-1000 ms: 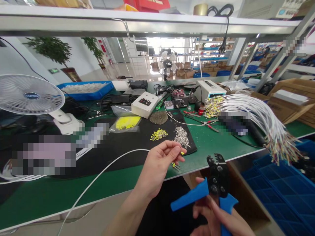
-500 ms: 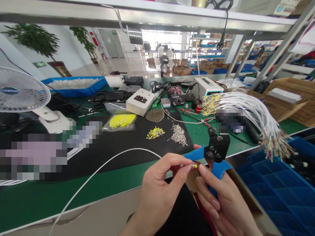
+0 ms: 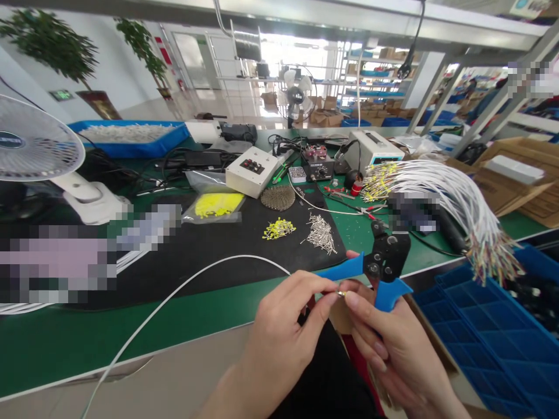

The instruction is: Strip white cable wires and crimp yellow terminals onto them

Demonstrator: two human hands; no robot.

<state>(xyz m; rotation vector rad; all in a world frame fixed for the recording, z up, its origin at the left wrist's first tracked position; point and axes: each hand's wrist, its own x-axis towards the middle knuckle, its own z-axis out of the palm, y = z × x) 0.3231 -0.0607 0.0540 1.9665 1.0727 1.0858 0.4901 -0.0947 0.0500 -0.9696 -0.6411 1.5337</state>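
My left hand is closed in a pinch on the end of a white cable, which arcs away over the bench's front edge. In my right hand sits a crimping tool with blue handles and a black head, its handles spread. The right thumb and forefinger also pinch a small yellow and silver terminal against the cable end; how far the cable goes into it is hidden by the fingertips. Beyond the hands, on a black mat, lie a pile of yellow-ended terminals and a pile of silver pins.
A bundle of white cables lies on the right, above blue crates. Behind the mat stand a grey switch box and a bag of yellow parts. A white fan stands at the left.
My fingertips have drawn closer together around the terminal, so less of its yellow part shows. The camera view has shifted slightly; the crimping tool stays in my right hand.
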